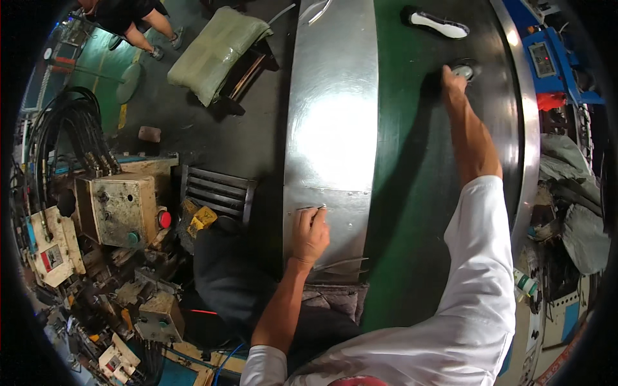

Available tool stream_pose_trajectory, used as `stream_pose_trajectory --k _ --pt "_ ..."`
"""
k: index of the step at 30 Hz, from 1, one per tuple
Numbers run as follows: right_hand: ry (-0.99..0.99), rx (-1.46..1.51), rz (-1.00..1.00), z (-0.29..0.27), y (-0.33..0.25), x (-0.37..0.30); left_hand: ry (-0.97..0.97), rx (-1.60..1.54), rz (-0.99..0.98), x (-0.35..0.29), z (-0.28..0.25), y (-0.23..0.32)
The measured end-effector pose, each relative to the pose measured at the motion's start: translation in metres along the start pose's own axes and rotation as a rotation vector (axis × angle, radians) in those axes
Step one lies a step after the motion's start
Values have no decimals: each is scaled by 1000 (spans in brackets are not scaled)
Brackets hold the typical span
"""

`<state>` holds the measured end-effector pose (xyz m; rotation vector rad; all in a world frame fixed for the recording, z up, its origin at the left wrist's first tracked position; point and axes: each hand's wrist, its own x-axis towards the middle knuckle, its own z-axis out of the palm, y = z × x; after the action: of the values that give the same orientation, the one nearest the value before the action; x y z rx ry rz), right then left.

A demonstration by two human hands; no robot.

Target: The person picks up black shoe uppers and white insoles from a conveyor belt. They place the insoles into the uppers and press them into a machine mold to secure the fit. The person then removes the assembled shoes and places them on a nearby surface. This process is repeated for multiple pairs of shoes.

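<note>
On the green belt [412, 212], my right hand [456, 82] reaches far forward and grips the near side of a dark-rimmed piece with a pale middle [465, 71]. It resembles the end of a shoe, though my fingers hide part of it. Beyond it lies a black shoe with a white sole [440, 26], sole turned up. My left hand [311, 235] rests over the shiny metal strip [331, 135] beside the belt. Its fingers are drawn together around something thin and dark, too small to name.
Thin pale strips [341, 262] lie at the metal's near end. To the left stand a control box [122, 209] with a red button, black hoses [80, 122], and a stuffed sack [222, 51] on a stand. Another person [132, 19] is at the far left. A blue machine [547, 61] borders the right.
</note>
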<state>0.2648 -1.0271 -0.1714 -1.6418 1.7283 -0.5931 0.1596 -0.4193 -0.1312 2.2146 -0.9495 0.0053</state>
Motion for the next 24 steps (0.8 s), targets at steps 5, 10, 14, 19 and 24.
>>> stream_pose_trajectory --k 5,10,14,19,24 --pt "-14 -257 -174 -79 79 -84 -9 -45 -40 -10 9 -6" --pt "-327 -116 -282 -209 231 -220 -103 -215 -107 -4 -13 5" --pt "-269 -317 4 -259 232 -322 -67 -346 -274 -33 -53 37" --pt "-522 86 -156 -278 190 -408 -224 -877 -694 -63 -87 56" --pt "-853 6 -1417 -287 93 -548 -226 -2159 -874 -108 -154 51"
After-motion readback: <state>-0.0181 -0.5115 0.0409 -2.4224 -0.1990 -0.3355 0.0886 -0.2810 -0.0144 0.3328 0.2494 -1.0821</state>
